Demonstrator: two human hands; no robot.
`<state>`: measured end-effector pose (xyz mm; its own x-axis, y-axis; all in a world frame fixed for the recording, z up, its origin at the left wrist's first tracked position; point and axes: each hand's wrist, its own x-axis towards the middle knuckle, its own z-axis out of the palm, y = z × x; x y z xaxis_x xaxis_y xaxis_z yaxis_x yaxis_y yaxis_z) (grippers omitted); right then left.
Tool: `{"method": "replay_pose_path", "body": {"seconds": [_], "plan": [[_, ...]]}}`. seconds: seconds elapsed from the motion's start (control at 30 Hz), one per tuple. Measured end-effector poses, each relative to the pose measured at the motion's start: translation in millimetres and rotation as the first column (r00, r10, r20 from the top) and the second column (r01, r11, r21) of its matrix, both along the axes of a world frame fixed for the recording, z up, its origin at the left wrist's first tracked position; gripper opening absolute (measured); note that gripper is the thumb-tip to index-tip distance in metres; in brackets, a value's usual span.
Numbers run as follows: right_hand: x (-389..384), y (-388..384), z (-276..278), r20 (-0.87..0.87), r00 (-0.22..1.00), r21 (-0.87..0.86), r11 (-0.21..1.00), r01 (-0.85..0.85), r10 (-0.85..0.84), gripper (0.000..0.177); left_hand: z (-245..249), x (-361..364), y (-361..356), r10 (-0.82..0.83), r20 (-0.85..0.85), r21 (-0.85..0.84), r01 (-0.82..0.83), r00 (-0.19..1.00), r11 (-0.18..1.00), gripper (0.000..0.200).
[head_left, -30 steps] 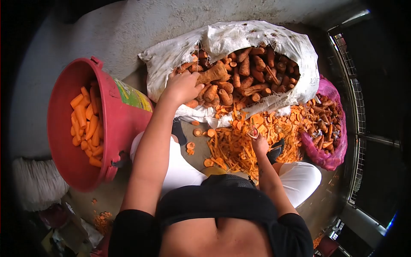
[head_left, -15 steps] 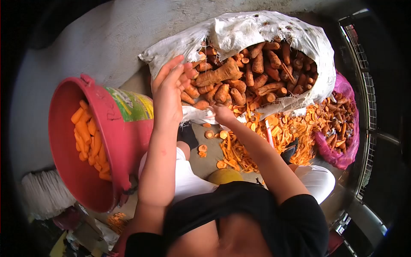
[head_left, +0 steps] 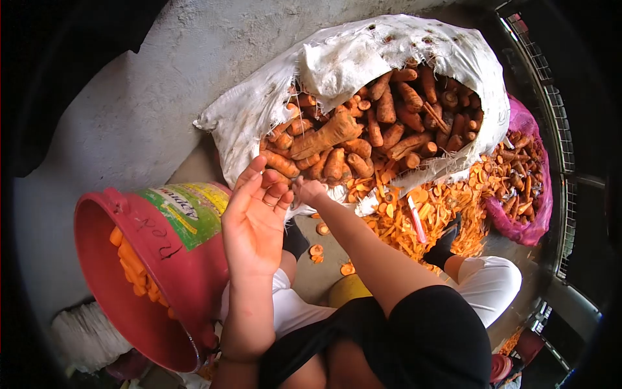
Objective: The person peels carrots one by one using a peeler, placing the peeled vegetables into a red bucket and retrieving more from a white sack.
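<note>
The fingers of the left hand are loosely curled and slightly apart, palm toward the camera, with a ring on one of them; nothing shows in their grasp. Just beside them, the right hand reaches across to the near edge of the white sack. Its fingers are partly hidden, so I cannot tell whether they are closed on anything.

Right above both hands, the torn mouth of the sack shows a heap of unpeeled carrots, brownish and dirt-marked. One large, thick carrot lies aslant on top, near the left side of the opening.

Below and right of the sack, a pile of orange peelings and cut ends spreads over the floor, and a red-and-white tool lies on it. A few cut carrot discs lie apart from the pile, nearer the person's legs, above a yellow object that is partly covered.

Farther right, a pink bag stands open beside the sack, filled with carrot pieces.

On the left is a tilted red bucket with a green-and-yellow label; peeled carrots lie inside. Behind everything rises a rough grey wall.
</note>
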<state>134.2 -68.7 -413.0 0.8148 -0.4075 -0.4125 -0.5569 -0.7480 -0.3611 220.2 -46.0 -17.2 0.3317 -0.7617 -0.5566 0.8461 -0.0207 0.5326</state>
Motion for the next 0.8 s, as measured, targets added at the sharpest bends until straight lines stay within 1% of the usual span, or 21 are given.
{"method": "replay_pose_path", "body": {"seconds": [0.03, 0.07, 0.13, 0.17, 0.27, 0.3, 0.4, 0.43, 0.47, 0.5, 0.53, 0.57, 0.6, 0.63, 0.67, 0.7, 0.73, 0.77, 0.8], "plan": [[0.9, -5.0, 11.9, -0.073, 0.997, 0.063, 0.998, 0.033, -0.028, 0.071, -0.3, 0.3, 0.5, 0.002, 0.002, -0.001, -0.002, 1.000, 1.000, 0.031], [2.1, -11.5, 24.3, -0.141, 0.990, 0.104, 0.994, 0.035, -0.020, 0.079, -0.5, 1.4, 1.2, 0.006, 0.005, -0.003, -0.006, 1.000, 1.000, 0.031], [4.7, -15.1, 28.2, -0.162, 0.987, 0.102, 0.994, 0.033, -0.016, 0.069, -2.6, 4.4, 4.4, 0.019, 0.000, -0.015, -0.019, 1.000, 1.000, 0.030], [5.9, -13.3, 30.8, -0.146, 0.989, 0.063, 0.998, 0.004, 0.006, 0.057, -3.1, 5.3, 5.2, 0.032, 0.000, -0.015, -0.032, 0.999, 0.999, 0.030], [-5.9, -6.2, 33.9, -0.067, 0.997, 0.094, 0.995, 0.036, -0.030, 0.049, -7.0, 8.1, 7.7, 0.052, 0.001, -0.034, -0.052, 0.999, 0.998, 0.029], [-10.9, -4.2, 46.6, -0.063, 0.998, 0.087, 0.996, 0.034, -0.029, 0.049, -9.6, 8.9, 8.6, 0.053, 0.011, -0.052, -0.052, 0.999, 0.997, 0.028], [-29.5, 2.2, 84.0, -0.083, 0.978, 0.106, 0.974, 0.202, -0.194, 0.051, -8.2, 9.1, 7.4, 0.066, 0.020, -0.077, -0.064, 0.998, 0.995, 0.027], [-37.7, -4.7, 117.2, -0.216, 0.921, 0.319, 0.868, 0.381, -0.325, 0.058, -7.7, 9.7, 7.7, 0.072, 0.015, -0.073, -0.070, 0.997, 0.995, 0.027], [-55.1, -4.9, 113.2, -0.163, 0.882, 0.506, 0.730, 0.460, -0.442, 0.058, -7.0, 10.1, 7.9, 0.073, 0.009, -0.069, -0.073, 0.997, 0.995, 0.027], [-77.1, -5.3, 102.9, -0.134, 0.818, 0.671, 0.556, 0.490, -0.559, 0.058, -6.2, 9.7, 7.9, 0.081, 0.010, -0.059, -0.081, 0.997, 0.995, 0.027], [-93.1, -3.3, 95.6, -0.131, 0.734, 0.806, 0.359, 0.471, -0.667, 0.058, -5.3, 9.6, 7.9, 0.086, 0.019, -0.050, -0.085, 0.996, 0.995, 0.027], [-103.5, 4.1, 94.2, -0.354, 0.551, 0.814, 0.040, 0.579, -0.756, 0.036, -4.4, 9.4, 7.6, 0.087, 0.029, -0.042, -0.086, 0.996, 0.995, 0.027], [-113.3, 6.9, 112.9, -0.351, 0.487, 0.884, -0.112, 0.454, -0.800, 0.031, -3.0, 7.8, 7.5, 0.086, 0.038, -0.036, -0.085, 0.996, 0.996, 0.027], [-121.6, 9.2, 136.4, -0.371, 0.424, 0.918, -0.259, 0.300, -0.826, 0.027, -1.4, 4.6, 7.7, 0.068, 0.052, -0.020, -0.067, 0.996, 0.998, 0.028], [-135.5, 3.8, 178.6, -0.448, 0.474, 0.893, -0.359, 0.269, -0.758, 0.027, 0.0, 1.4, 7.8, 0.039, 0.065, -0.004, -0.038, 0.997, 0.999, 0.029], [-146.3, 5.1, 193.7, -0.466, 0.441, 0.883, -0.437, 0.173, -0.767, 0.030, 0.8, -1.7, 7.6, 0.009, 0.079, 0.012, -0.010, 0.997, 1.000, 0.030], [-151.0, 7.6, 208.1, -0.396, 0.413, 0.901, -0.435, -0.001, -0.820, 0.035, 0.5, -5.3, 7.4, -0.020, 0.094, 0.029, 0.018, 0.995, 0.999, 0.031], [-156.0, 8.2, 223.7, -0.300, 0.396, 0.931, -0.357, -0.076, -0.868, 0.041, -3.3, -9.8, 7.0, -0.067, 0.171, 0.063, 0.057, 0.983, 0.996, 0.037], [-159.2, 7.3, 245.0, -0.202, 0.372, 0.951, -0.273, -0.149, -0.906, 0.048, -2.6, -15.6, 4.2, -0.114, 0.238, 0.139, 0.082, 0.964, 0.987, 0.047]]}}
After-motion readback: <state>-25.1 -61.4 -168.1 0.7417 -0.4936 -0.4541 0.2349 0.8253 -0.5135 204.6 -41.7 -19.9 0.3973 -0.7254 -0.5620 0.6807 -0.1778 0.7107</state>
